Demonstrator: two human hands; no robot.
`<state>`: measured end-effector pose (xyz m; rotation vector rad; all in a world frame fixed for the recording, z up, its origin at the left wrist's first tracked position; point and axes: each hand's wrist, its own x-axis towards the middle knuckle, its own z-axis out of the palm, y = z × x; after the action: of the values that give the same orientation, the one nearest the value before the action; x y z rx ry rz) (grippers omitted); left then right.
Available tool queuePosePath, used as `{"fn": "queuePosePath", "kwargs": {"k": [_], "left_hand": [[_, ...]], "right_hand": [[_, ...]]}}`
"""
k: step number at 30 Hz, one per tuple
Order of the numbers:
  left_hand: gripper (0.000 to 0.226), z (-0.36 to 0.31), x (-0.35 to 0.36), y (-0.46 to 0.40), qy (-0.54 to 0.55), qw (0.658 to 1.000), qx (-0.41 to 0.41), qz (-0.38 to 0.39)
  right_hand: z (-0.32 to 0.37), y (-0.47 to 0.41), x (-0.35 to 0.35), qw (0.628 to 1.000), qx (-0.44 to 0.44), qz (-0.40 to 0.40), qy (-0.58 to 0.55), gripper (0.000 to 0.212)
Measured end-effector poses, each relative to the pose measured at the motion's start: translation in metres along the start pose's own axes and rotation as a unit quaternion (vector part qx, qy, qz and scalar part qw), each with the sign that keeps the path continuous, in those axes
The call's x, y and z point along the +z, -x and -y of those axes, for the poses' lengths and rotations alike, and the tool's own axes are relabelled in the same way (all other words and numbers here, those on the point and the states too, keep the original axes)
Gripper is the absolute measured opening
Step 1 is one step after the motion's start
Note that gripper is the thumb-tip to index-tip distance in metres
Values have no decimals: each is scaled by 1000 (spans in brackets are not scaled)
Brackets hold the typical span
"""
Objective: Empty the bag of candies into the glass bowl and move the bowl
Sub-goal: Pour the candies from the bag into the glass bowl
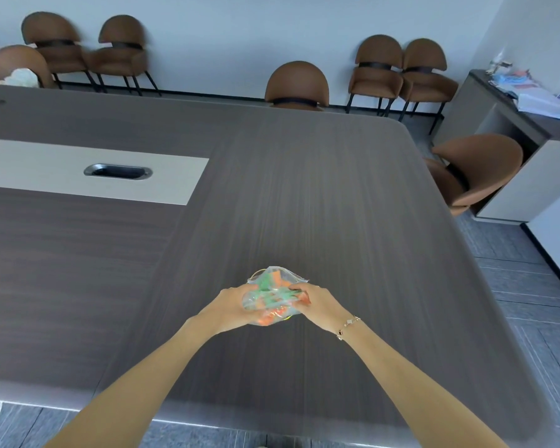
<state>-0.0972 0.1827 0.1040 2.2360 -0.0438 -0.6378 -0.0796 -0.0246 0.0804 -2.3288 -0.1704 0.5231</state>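
Over the near-right part of the table (304, 189), the left hand (230, 305) and right hand (314, 302) each clutch one side of the bag (272, 295) of candies. Its mouth tilts away from the person. The bowl (256, 273) sits directly beneath, mostly hidden, so tipping forward should drop the candies in.

Glass bowl (260, 273) almost fully hidden under the clear candy bag (272, 295); only a thin rim arc shows just beyond the grip and a yellowish sliver below it. Candies (265, 282) inside blurred, green and orange shapes only, count unreadable. Left hand (230, 307) fingertips hidden behind the bag; right hand (314, 303) fingers partly buried in the plastic. Both forearms cut off by the bottom edge. Bracelet (348, 324) charms too small to make out.
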Motion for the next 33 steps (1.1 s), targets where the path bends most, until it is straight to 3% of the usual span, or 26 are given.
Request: {"fn": "queuePosePath", "kwargs": {"k": [5, 13, 19, 25, 33], "left_hand": [[60, 7, -6, -7, -5, 1000, 21, 12], [31, 17, -19, -26, -52, 998, 8, -30], [28, 16, -23, -34, -39, 997, 21, -58], [26, 14, -25, -40, -29, 996, -17, -79], [21, 16, -33, -49, -25, 996, -36, -79]], "right_hand": [[0, -4, -4, 1000, 13, -2, -13, 36], [3, -17, -15, 999, 31, -14, 9, 29], [7, -24, -22, 998, -9, -55, 30, 25], [9, -28, -31, 997, -26, -69, 31, 41], [3, -29, -41, 996, -49, -65, 37, 16]]}}
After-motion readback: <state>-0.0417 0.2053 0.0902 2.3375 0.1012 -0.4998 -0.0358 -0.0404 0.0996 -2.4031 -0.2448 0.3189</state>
